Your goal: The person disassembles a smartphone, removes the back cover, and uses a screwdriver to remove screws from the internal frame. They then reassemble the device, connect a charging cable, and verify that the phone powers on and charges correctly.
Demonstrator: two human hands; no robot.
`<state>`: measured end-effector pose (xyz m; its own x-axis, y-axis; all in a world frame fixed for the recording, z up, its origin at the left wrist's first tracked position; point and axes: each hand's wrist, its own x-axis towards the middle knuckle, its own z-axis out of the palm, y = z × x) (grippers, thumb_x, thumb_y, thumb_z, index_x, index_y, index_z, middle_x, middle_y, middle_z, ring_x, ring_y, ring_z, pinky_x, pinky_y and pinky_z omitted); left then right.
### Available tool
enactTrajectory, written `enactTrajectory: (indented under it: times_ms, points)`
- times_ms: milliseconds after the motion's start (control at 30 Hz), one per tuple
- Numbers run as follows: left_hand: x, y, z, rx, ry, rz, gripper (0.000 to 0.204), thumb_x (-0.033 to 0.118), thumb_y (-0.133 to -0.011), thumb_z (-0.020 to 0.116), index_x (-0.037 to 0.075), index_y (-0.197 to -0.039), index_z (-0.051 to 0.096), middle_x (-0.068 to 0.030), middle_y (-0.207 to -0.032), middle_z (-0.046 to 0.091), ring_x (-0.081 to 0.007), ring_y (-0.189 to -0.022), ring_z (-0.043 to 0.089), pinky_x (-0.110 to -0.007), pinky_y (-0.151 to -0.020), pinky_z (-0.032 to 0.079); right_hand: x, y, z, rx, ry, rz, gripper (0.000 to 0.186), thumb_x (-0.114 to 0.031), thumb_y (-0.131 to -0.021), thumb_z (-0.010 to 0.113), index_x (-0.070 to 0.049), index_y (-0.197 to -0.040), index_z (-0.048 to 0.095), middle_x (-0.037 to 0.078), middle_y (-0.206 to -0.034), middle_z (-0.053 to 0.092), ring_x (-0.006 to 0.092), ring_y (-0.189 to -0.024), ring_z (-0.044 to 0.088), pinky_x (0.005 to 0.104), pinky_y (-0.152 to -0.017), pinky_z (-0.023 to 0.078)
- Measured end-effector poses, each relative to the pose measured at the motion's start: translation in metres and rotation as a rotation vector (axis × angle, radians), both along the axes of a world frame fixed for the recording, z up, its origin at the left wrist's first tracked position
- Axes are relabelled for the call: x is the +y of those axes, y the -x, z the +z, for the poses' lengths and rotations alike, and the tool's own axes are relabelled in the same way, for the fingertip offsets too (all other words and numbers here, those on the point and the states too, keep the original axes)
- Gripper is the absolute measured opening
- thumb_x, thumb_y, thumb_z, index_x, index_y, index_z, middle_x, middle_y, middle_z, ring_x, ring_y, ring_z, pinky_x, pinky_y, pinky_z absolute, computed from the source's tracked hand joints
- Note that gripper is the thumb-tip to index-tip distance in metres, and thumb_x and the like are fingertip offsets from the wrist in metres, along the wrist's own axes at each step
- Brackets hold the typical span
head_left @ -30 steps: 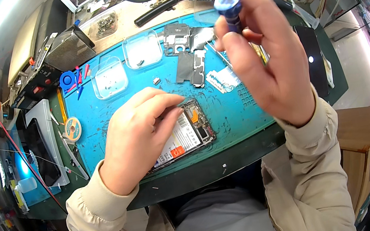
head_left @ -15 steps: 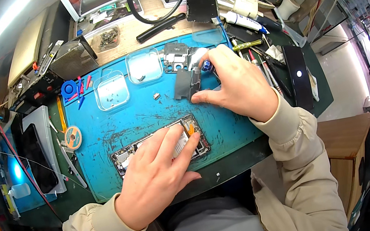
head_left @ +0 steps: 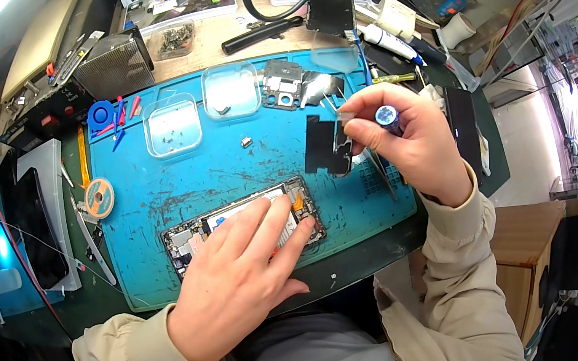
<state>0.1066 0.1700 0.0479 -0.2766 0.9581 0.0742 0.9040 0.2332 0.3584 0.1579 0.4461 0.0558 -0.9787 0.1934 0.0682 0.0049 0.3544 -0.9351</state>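
An opened phone [head_left: 182, 239] with its inner parts bare lies on the blue work mat [head_left: 145, 198]. My left hand [head_left: 233, 279] rests across it, fingers spread and lying flat, hiding much of its middle. Between thumb and index finger my right hand [head_left: 418, 146] pinches a thin black phone part [head_left: 321, 145] with a cutout, held up off the mat. A screwdriver [head_left: 387, 116] with a round blue cap sits in the same hand, behind the thumb. Below those fingers shows a thin silver tool [head_left: 384, 175]; whether the hand holds it is unclear.
Two clear trays [head_left: 173, 126] with tiny pieces stand toward the back of the mat. Beside them lies a grey phone bracket [head_left: 281, 83]. A small metal piece [head_left: 246, 142] is mid-mat. To the left are a solder-like spool [head_left: 100, 199] and a dark phone [head_left: 44, 227].
My right hand has lifted the black part off the mat and brought it nearer and to the right, turning so the screwdriver cap shows. My left hand stays on the opened phone.
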Motion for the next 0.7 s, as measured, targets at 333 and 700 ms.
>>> enactTrajectory:
  times_ms: [333, 700]
  points:
    - [0.000, 0.018, 0.005, -0.150, -0.110, -0.010, 0.073, 0.025, -0.073, 0.085, 0.005, -0.138, 0.059, -0.0154, -0.138, 0.059, -0.0353, -0.124, 0.060, -0.042, -0.103, 0.052, -0.005, -0.002, 0.003, -0.083, 0.119, 0.063, 0.014, -0.004, -0.096, 0.074, -0.001, -0.109, 0.069, 0.003, -0.093, 0.072, 0.0068, -0.078, 0.069, 0.0225, -0.069, 0.055]
    - [-0.003, 0.033, 0.015, -0.094, -0.238, 0.072, 0.017, 0.008, -0.080, 0.081, 0.004, -0.090, 0.068, -0.0076, -0.092, 0.070, -0.0273, -0.080, 0.069, -0.038, -0.067, 0.055, -0.028, 0.000, -0.007, -0.254, -0.094, 0.270, 0.013, -0.004, -0.092, 0.074, -0.002, -0.104, 0.071, 0.010, -0.083, 0.076, 0.0147, -0.073, 0.074, 0.0295, -0.066, 0.056]
